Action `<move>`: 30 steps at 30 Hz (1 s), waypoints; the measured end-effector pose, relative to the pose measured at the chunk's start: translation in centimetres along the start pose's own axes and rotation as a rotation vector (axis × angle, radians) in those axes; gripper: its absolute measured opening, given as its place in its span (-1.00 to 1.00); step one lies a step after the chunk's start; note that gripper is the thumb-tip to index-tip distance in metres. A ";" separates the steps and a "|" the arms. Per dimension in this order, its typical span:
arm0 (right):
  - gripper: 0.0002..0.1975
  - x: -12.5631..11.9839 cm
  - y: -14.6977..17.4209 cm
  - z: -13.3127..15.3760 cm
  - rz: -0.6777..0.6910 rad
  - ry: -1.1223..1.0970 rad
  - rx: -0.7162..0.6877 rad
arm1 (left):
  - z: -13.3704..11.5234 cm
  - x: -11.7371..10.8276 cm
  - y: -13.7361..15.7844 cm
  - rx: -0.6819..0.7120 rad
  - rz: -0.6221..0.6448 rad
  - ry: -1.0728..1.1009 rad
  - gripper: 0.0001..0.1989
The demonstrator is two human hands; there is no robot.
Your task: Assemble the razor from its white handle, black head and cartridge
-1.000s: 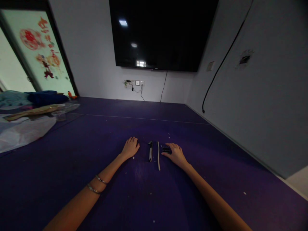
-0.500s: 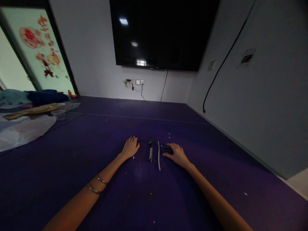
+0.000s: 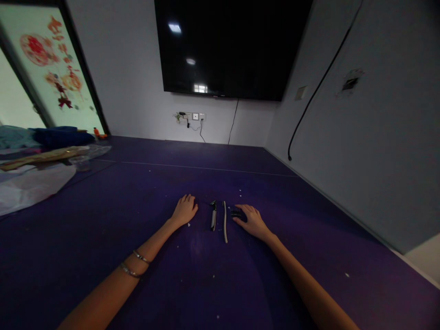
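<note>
My left hand [image 3: 184,209] lies palm down on the purple surface [image 3: 199,284], fingers stretched out, holding nothing. Just right of it is a razor [image 3: 213,216] with a dark head and a grey-and-black handle. Beside that lies a slim, slightly bent off-white stick [image 3: 225,223], shaped like a toothbrush, with a darker far end. A small black object [image 3: 235,213] rests farther right, its kind too dark to make out. Around it curves my right hand [image 3: 252,221], thumb and fingers apart on either side. The palm side hides part of this object.
Small white scraps [image 3: 347,275] dot the purple surface. Cloths [image 3: 63,136], a white plastic sheet [image 3: 37,185] and a brown flat item [image 3: 44,157] are heaped at far left. A television [image 3: 227,50] hangs on the wall; a black cable [image 3: 316,87] dangles at right.
The view has shifted slightly, moving everything a little left in the picture. My right thumb sits slightly farther from the black object. The razor, the stick and my left hand stay put.
</note>
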State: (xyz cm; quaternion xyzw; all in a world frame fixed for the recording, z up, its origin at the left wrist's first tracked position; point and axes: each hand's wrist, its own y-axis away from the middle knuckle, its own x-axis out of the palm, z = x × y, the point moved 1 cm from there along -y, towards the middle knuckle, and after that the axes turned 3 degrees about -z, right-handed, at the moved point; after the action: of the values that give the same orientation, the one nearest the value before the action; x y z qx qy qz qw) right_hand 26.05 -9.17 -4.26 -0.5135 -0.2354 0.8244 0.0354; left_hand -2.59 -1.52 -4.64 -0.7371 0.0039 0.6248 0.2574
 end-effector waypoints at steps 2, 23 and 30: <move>-0.54 0.1 0.0 -0.1 -0.007 0.009 -0.001 | 0.0 -0.1 0.0 -0.003 0.001 0.001 -0.60; -0.55 0.5 -0.4 -1.2 -0.082 -0.090 0.006 | 0.0 -0.1 -0.1 0.001 0.010 -0.003 -0.59; -0.55 -0.5 -0.1 -6.0 -0.153 0.106 0.085 | 0.0 0.1 -0.2 -0.014 -0.018 0.000 -0.62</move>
State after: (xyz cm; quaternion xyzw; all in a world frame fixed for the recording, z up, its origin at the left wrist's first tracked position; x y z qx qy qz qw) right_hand 31.41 -7.10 -5.95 -0.5350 -0.2365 0.8002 0.1322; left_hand -2.48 -1.35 -4.72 -0.7391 -0.0070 0.6224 0.2576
